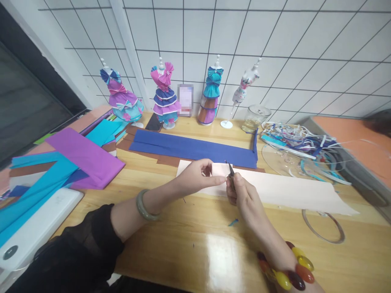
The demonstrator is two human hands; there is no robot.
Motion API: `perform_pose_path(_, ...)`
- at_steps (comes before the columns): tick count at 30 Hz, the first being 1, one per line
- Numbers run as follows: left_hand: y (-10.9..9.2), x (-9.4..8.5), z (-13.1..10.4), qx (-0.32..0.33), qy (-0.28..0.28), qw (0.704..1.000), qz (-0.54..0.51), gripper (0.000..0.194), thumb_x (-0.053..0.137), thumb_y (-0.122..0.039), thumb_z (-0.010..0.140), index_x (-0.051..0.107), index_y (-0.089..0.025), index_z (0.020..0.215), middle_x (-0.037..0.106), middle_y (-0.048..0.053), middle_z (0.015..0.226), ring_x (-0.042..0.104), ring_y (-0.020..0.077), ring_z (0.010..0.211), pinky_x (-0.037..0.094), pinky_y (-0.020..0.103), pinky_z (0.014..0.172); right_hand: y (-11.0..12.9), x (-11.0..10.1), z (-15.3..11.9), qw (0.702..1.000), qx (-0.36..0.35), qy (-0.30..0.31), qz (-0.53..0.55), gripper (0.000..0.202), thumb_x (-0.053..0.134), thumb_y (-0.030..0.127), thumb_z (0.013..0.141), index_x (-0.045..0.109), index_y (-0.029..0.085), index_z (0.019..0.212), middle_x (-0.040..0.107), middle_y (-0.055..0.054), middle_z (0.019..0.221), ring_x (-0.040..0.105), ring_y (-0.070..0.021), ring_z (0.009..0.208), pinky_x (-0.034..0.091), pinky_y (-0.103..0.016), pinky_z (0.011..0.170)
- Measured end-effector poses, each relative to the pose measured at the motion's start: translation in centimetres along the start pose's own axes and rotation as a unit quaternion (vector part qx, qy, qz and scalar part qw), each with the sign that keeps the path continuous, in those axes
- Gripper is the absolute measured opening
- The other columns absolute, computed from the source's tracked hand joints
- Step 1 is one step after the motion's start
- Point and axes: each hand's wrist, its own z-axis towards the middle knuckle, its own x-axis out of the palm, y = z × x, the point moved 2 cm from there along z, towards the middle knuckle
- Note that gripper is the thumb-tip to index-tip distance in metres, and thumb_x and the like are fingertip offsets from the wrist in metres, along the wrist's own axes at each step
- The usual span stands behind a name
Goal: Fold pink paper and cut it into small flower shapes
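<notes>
My left hand (200,176) pinches a small folded piece of pale pink paper (220,169), held up over the table. My right hand (242,191) is closed around a small pair of scissors (231,173), whose dark blades point up at the right edge of that piece. Fingers hide most of the scissors' handles. Beneath both hands lies a long strip of pale pink crepe paper (293,191), stretching to the right. Just behind it is a folded dark blue paper strip (189,148), resting on brown paper (171,160).
Dressed mini mannequins (166,99) and a bare one (246,83) stand along the tiled wall, near a glass jar (255,117). Paper scraps (305,140) pile up at right, by a ring (324,228). Purple paper (88,158) and a white device (42,228) lie left.
</notes>
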Motion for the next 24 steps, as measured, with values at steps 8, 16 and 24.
perform_pose_path(8,0.4,0.8,0.0,0.000,0.029,0.992,-0.121,0.026,0.065,-0.034,0.069,0.063,-0.012,0.082,0.064,0.004,0.080,0.055,0.0116,0.073,0.041,0.026,0.072,0.4,0.2,-0.3,1.000,-0.001,0.011,0.008,0.043,0.029,0.055,0.089,0.043,0.020,0.070,0.031,0.004,0.056,0.028,-0.0106,0.047,0.021,-0.024,0.043)
perform_pose_path(16,0.3,0.1,0.1,-0.007,0.052,0.995,-0.083,0.017,0.060,-0.027,0.072,0.062,-0.011,0.077,0.065,0.004,0.079,0.058,0.0131,0.074,0.042,0.026,0.072,0.4,0.3,-0.3,0.998,0.023,0.050,0.036,0.042,0.030,0.053,0.090,0.045,0.019,0.071,0.030,0.005,0.055,0.027,-0.0098,0.047,0.021,-0.024,0.044)
perform_pose_path(24,0.0,-0.2,0.1,-0.022,0.045,0.997,-0.061,0.016,0.062,-0.025,0.069,0.063,-0.010,0.077,0.063,0.005,0.075,0.057,0.0138,0.071,0.042,0.025,0.065,0.3,0.4,-0.2,0.998,0.020,0.059,0.021,0.043,0.030,0.053,0.090,0.044,0.020,0.067,0.030,0.005,0.054,0.027,-0.0104,0.047,0.021,-0.024,0.044)
